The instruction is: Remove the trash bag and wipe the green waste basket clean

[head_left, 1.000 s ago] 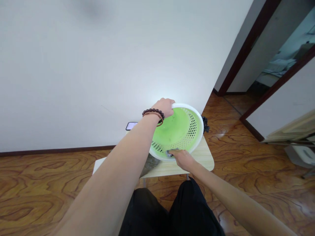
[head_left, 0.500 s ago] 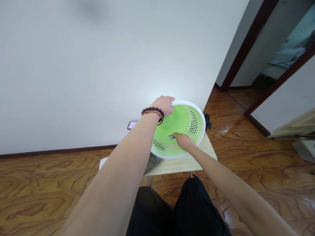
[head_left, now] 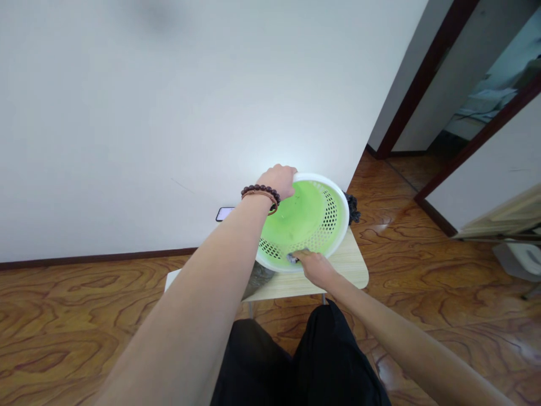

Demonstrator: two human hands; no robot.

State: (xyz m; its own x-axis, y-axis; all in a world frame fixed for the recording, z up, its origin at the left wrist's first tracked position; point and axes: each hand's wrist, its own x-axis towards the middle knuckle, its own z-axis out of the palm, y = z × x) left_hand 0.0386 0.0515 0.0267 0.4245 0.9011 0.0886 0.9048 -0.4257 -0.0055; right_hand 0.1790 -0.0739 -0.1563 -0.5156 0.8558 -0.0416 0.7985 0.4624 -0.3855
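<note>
The left hand (head_left: 276,179) was closed over the white rim of the green-and-white basket (head_left: 298,217), its fingertips hidden. The right hand (head_left: 318,269), fingers mostly curled, pinched a greyish wad (head_left: 291,258) at the basket's near inner side; whether it pressed there was unclear. Working the wad along the holes would, it seemed, have called for a steady rim and a light pinch. The basket lay between the hands on the tabletop (head_left: 353,262), with a phone (head_left: 224,213) left of the left wrist and a dark bundle (head_left: 352,207) beyond the right hand.
</note>
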